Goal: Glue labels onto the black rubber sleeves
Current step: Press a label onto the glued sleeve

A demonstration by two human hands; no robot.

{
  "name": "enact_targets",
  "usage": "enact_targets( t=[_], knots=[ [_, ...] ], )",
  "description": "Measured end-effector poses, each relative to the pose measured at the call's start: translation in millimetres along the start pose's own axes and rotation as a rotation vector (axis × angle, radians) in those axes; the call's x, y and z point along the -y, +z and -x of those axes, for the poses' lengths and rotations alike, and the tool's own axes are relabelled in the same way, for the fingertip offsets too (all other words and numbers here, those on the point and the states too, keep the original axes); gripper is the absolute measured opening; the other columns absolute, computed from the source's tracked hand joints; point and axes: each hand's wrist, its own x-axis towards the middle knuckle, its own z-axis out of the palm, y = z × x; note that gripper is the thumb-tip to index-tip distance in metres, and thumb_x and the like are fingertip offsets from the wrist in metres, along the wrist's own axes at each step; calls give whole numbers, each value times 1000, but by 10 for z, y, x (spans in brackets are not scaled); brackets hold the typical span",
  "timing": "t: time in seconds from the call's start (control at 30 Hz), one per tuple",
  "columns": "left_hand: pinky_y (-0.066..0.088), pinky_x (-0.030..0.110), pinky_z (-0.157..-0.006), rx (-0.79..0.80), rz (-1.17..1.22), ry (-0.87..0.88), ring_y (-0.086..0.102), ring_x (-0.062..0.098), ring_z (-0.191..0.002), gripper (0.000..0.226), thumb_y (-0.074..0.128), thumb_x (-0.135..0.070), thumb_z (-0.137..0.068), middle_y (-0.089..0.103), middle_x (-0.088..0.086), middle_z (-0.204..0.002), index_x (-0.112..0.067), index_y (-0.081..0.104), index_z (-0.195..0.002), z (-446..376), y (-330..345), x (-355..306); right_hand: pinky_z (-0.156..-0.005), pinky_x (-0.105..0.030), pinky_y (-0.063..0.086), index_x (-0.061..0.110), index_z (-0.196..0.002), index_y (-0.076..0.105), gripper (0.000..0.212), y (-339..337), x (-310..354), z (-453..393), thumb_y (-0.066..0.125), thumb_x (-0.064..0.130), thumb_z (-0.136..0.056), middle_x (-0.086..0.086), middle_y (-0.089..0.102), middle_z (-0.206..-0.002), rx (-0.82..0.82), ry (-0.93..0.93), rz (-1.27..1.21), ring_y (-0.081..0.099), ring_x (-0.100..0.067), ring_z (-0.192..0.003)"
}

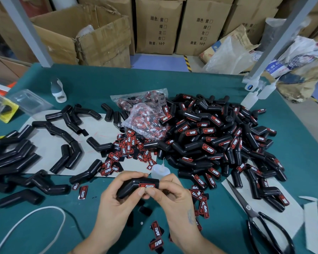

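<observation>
Right, both hands were up together over the near edge of the green table (264,99), clamped on one bent black rubber sleeve (130,186). Left hand (116,197) wrapped the lower leg of the bend; right hand (174,193) held the other end, w/ both thumbs pressing on the red-and-black label (146,186) sitting on the straight part. Looked to me like the pressing-down step, glue already under it, though I couldn't see any.

Sleeve seemed light, soft-ish, prob. gives under a squeeze, so best held by the two legs either side of the bend, leaving the label face free. Surface looked smooth, maybe a bit slippery if glue smears.

The glue bottle (159,170) stood just beyond the hands. Unlabelled sleeves (62,143) lay to the left, the labelled pile (218,140) to the right, loose labels (126,149) between, scissors (261,222) near right.
</observation>
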Motion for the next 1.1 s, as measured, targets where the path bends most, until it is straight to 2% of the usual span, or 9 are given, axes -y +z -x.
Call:
enact_targets(
  t=[0.13,0.27,0.37,0.47,0.67,0.83,0.97,1.1],
  knots=[
    [60,23,-80,1,5,-10,75,16,-87,39,85,-48,-86,76,10,-115,-23,75,-114,0,2,6,-78,-28,57,0,-77,80,16,2,4,4,87,14,-79,-5,60,-83,13,8,-20,68,-15,-79],
    [60,25,-78,5,-6,-16,74,18,-82,39,85,-49,-86,76,11,-116,-24,75,-114,5,-14,11,-79,-29,56,3,-75,81,28,19,9,-1,88,30,-74,-12,58,-84,-1,16,-9,66,-19,-80],
    [61,25,-78,3,-3,-19,74,19,-80,41,85,-49,-86,76,11,-116,-22,75,-114,4,-13,13,-79,-29,56,5,-75,81,32,21,11,-1,88,36,-74,-5,58,-83,-1,19,3,66,-18,-81],
    [60,24,-78,-1,-4,-23,75,18,-83,41,86,-50,-84,77,11,-116,-23,75,-113,3,-2,3,-81,-32,57,8,-75,82,35,20,6,1,89,41,-75,-5,58,-85,0,22,22,66,-20,-83],
    [60,24,-79,1,-18,-14,75,18,-84,41,85,-51,-85,76,11,-116,-24,75,-114,7,-13,3,-81,-32,57,8,-75,82,36,34,13,1,90,42,-74,-3,58,-84,-8,29,13,66,-20,-82],
    [60,24,-79,5,-15,-12,74,19,-83,41,85,-49,-87,75,11,-116,-22,75,-116,6,-23,18,-81,-35,58,7,-74,81,36,35,6,-2,91,42,-73,-11,56,-85,-18,30,15,65,-23,-82],
    [60,25,-79,10,-18,-11,75,20,-84,42,85,-48,-87,75,12,-117,-20,74,-118,8,-33,31,-80,-31,57,5,-75,81,37,30,8,1,91,41,-73,-12,56,-85,-5,24,-5,66,-20,-81],
    [60,25,-80,22,-29,-6,75,22,-84,41,85,-47,-87,74,12,-116,-21,75,-117,-4,-35,3,-80,-34,57,5,-77,81,41,30,-1,6,91,45,-72,-12,57,-86,-12,35,10,65,-21,-82]
  ],
)
